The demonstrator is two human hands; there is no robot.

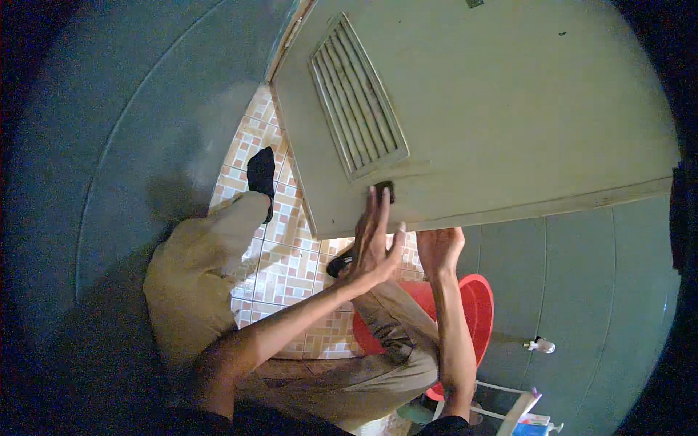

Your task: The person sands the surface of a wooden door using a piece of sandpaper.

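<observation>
A pale green door [509, 109] with a slatted vent [360, 98] stands before me. My left hand [374, 236] reaches up to the door's face below the vent, its fingers stretched out. The fingertips touch a small dark squarish piece [384, 192]; whether it is loose or fixed to the door I cannot make out. At the door's near edge is my right hand [440, 251], wrist bent. Its fingers go behind the door and are hidden.
Grey-green walls [145, 131] rise on both sides of a patterned tile floor [283, 269]. A red tub [480, 305] sits by my right forearm. On the right wall is a tap [540, 345], with a white rack [518, 410] below it. My bent legs [378, 378] are close underneath.
</observation>
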